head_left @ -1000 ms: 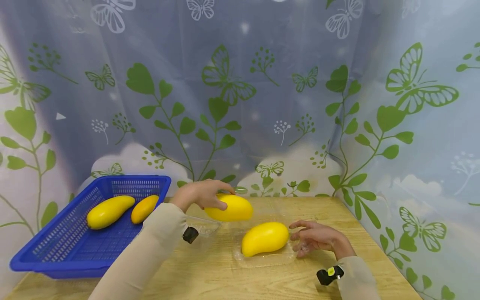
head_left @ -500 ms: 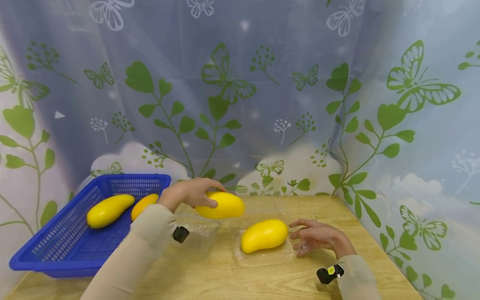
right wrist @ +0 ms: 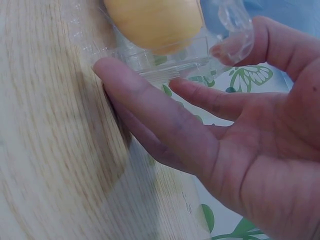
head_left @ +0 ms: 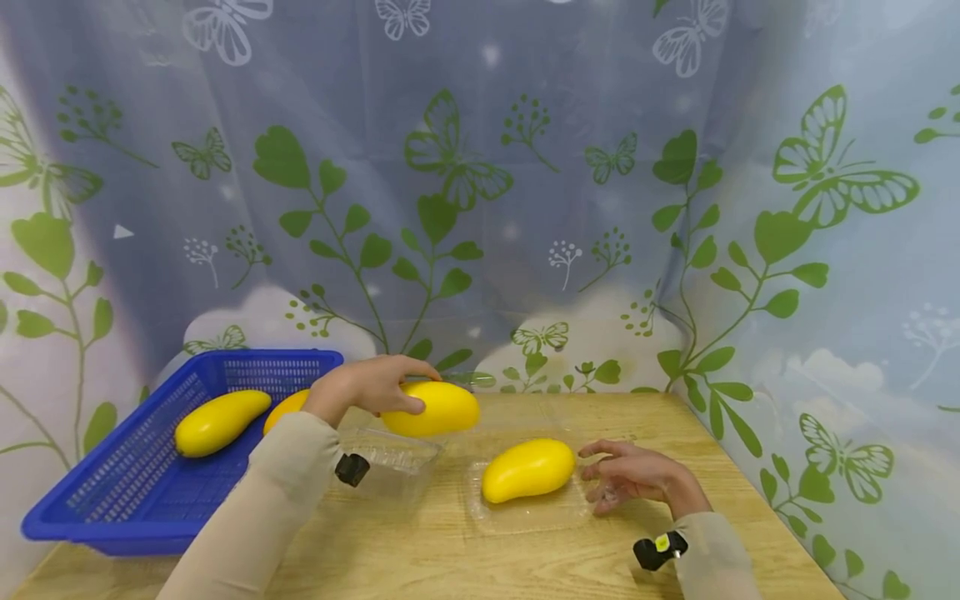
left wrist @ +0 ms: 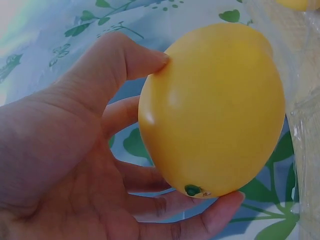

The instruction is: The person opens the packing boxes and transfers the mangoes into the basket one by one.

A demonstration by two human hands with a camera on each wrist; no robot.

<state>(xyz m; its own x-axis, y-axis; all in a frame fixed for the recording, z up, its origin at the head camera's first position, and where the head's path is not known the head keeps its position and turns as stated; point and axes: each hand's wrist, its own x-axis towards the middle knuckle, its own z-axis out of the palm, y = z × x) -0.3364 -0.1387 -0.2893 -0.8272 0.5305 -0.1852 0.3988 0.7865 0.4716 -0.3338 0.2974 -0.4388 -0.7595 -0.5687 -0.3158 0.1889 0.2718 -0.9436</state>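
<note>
My left hand (head_left: 371, 387) grips a plump yellow mango (head_left: 438, 410) in the air, thumb on one side and fingers on the other. In the left wrist view a small green stem spot shows at the end of this mango (left wrist: 215, 110). Below it, left of centre, stands a clear plastic box (head_left: 405, 458). A second mango (head_left: 528, 471) lies in another clear plastic box (head_left: 525, 522) at mid-table. My right hand (head_left: 630, 473) holds that box's right end, its thumb partly seen through the plastic rim (right wrist: 235, 30) in the right wrist view.
A blue slotted basket (head_left: 135, 537) at the left holds a long yellow mango (head_left: 222, 423) and a smaller orange-yellow one (head_left: 283, 410), partly hidden by my left arm. A patterned curtain (head_left: 487, 208) hangs behind the wooden table (head_left: 480, 571).
My left hand has carried its mango leftward, from beside the middle box to above the left box. The right hand has stayed in place at the middle box.
</note>
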